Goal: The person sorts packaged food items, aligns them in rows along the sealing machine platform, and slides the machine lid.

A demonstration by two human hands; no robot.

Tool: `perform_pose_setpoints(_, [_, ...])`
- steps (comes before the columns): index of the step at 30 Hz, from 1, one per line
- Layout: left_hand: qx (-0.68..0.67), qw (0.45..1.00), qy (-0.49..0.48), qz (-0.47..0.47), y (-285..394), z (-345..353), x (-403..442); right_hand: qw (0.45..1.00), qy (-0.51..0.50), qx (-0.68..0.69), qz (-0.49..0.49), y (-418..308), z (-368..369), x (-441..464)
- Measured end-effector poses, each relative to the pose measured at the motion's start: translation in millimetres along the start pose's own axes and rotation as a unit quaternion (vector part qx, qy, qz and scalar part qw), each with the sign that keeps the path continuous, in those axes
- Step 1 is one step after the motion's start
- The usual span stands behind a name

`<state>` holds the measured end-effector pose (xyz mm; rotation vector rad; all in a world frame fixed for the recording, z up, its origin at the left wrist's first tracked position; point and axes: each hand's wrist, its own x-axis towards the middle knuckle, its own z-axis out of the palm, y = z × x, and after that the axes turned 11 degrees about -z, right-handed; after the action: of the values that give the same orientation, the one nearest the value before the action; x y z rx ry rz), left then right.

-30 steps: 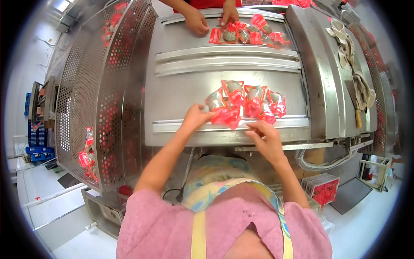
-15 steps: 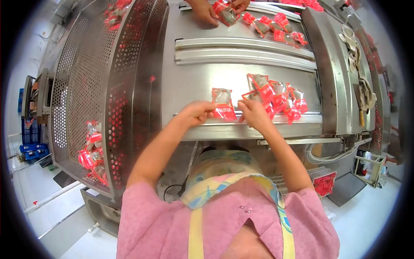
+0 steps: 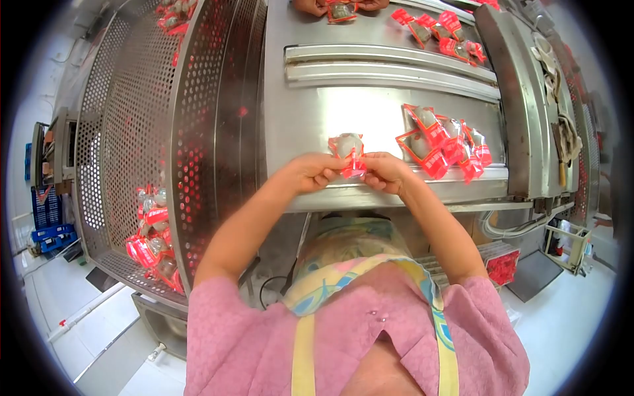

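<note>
Pinching is done from both sides: the red near end of a packet [image 3: 350, 143] is gripped between the fingertips of the left hand [image 3: 316, 173] and the right hand [image 3: 385, 173], both curled narrow and drawn almost together. The packet is held over the near part of the bench [image 3: 310, 119], its pale lump turned to the far side; by this two-sided hold the end is probably pulled taut and the lump prevented from twisting. Whether any weight is borne by the bench cannot be told.

Just beyond the right hand, an overlapping pile [image 3: 449, 142] is gathered near the bench's near rail [image 3: 462, 179], apparently within easy reach. At the left, bags [image 3: 155, 245] are contained in a perforated bin [image 3: 125, 105], seemingly by its tall wall. Beyond the middle rail [image 3: 389, 67], a pouch [image 3: 342, 10] is held by a co-worker's hands [image 3: 372, 4].
</note>
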<state>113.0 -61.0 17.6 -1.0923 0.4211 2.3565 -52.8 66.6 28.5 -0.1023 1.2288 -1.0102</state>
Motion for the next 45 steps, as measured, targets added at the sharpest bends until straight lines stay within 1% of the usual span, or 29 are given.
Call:
perform_pose_setpoints(3, [0.065,0.997,0.010,0.039,1.2,-3.2,-0.7,0.997,0.029,-0.056,-0.046,-4.5,9.6,-3.3])
perform_pose_setpoints(6, [0.222,0.970,0.042,0.085,7.9,-7.8,-15.1,0.990,-0.019,-0.125,-0.055,-9.7,-2.2,-1.3])
perform_pose_setpoints(9, [0.245,0.965,0.064,0.070,10.2,-11.1,-19.8,0.982,-0.045,-0.156,-0.097,-13.8,4.3,0.6])
perform_pose_setpoints(12, [0.192,0.975,0.063,0.087,3.0,-11.6,-15.5,0.964,-0.098,-0.195,-0.152,-15.6,10.0,7.8])
perform_pose_setpoints(15, [0.132,0.984,0.080,0.092,-1.8,-12.1,-13.0,0.973,-0.114,-0.115,-0.167,-10.4,12.3,9.9])
perform_pose_setpoints(18, [0.138,0.981,0.077,0.114,-6.3,-16.6,-15.4,0.972,-0.138,-0.092,-0.169,-10.4,11.5,6.3])
perform_pose_setpoints(21, [0.126,0.981,0.084,0.120,-7.2,-12.8,-21.7,0.971,-0.169,-0.013,-0.170,-5.2,8.7,10.4])
perform_pose_setpoints(24, [0.161,0.975,0.094,0.121,-2.9,-16.1,-26.8,0.968,-0.177,0.018,-0.175,-6.9,10.5,10.6])
perform_pose_setpoints(27, [0.209,0.963,0.121,0.120,7.4,-15.7,-38.6,0.972,-0.106,-0.137,-0.158,-17.3,14.2,12.5])
perform_pose_setpoints(28, [0.215,0.963,0.119,0.110,11.6,-23.4,-36.7,0.959,-0.090,-0.208,-0.171,-14.8,7.0,25.7])
perform_pose_setpoints(31, [0.246,0.951,0.134,0.130,16.8,-27.6,-40.2,0.942,-0.122,-0.255,-0.180,-21.0,-1.0,33.1])
perform_pose_setpoints(34, [0.272,0.951,0.095,0.110,23.1,-45.6,-39.5,0.954,-0.131,-0.215,-0.160,-25.1,3.3,34.2])
perform_pose_setpoints(36, [0.245,0.959,0.080,0.119,20.9,-43.6,-42.6,0.960,-0.139,-0.194,-0.145,-29.7,8.5,29.9])
perform_pose_setpoints(38, [0.275,0.947,0.100,0.134,20.1,-39.5,-47.3,0.952,-0.158,-0.228,-0.129,-30.7,2.9,35.4])
perform_pose_setpoints(39, [0.318,0.929,0.127,0.143,20.6,-39.4,-48.4,0.948,-0.168,-0.244,-0.119,-30.4,2.6,36.2])
perform_pose_setpoints(40, [0.360,0.908,0.154,0.152,21.2,-40.3,-48.6,0.931,-0.135,-0.318,-0.118,-32.1,7.2,33.9])
perform_pose_setpoints(41, [0.428,0.862,0.214,0.168,20.5,-43.5,-43.9,0.917,-0.115,-0.361,-0.127,-29.1,10.8,36.4])
perform_pose_setpoints(43, [0.550,0.743,0.325,0.197,17.7,-44.1,-32.5,0.880,-0.074,-0.445,-0.147,-21.8,17.1,43.7])
perform_pose_setpoints(44, [0.549,0.723,0.367,0.205,13.3,-42.4,-30.1,0.872,-0.024,-0.453,-0.181,-15.0,20.1,46.8])
perform_pose_setpoints(45, [0.546,0.699,0.408,0.214,7.7,-33.3,-33.5,0.870,-0.014,-0.457,-0.186,-12.0,19.8,49.4])
